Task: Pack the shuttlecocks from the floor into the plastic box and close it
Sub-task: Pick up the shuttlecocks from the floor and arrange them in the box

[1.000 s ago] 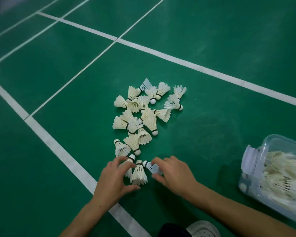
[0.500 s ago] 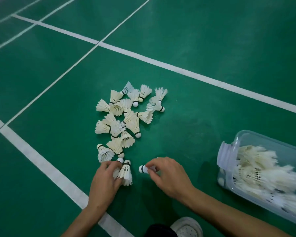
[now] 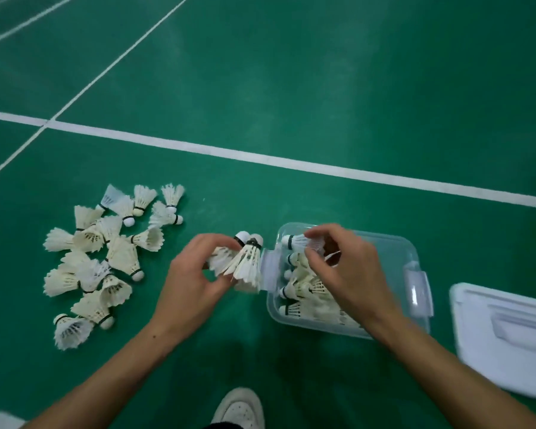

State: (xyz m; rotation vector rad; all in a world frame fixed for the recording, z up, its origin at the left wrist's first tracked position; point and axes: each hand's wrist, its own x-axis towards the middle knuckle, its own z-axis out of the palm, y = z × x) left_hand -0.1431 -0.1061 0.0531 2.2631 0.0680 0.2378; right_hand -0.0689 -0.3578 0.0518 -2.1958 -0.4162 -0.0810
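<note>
A pile of several white feather shuttlecocks point(image 3: 106, 258) lies on the green court floor at the left. My left hand point(image 3: 195, 280) grips two shuttlecocks point(image 3: 245, 261), held just left of the clear plastic box point(image 3: 396, 243). My right hand point(image 3: 344, 267) is over the open box and pinches one shuttlecock point(image 3: 300, 242) by its feathers, cork pointing left. The box holds several packed shuttlecocks point(image 3: 304, 292), partly hidden under my right hand.
The box's white lid point(image 3: 505, 332) lies on the floor at the right, apart from the box. A white shoe point(image 3: 239, 410) shows at the bottom centre. White court lines point(image 3: 291, 162) cross the floor behind the box.
Both hands lifted shuttlecocks from the near end of the pile and carried them right. The right hand is now over the box; the left is beside it. The view shifted right, revealing the lid.
</note>
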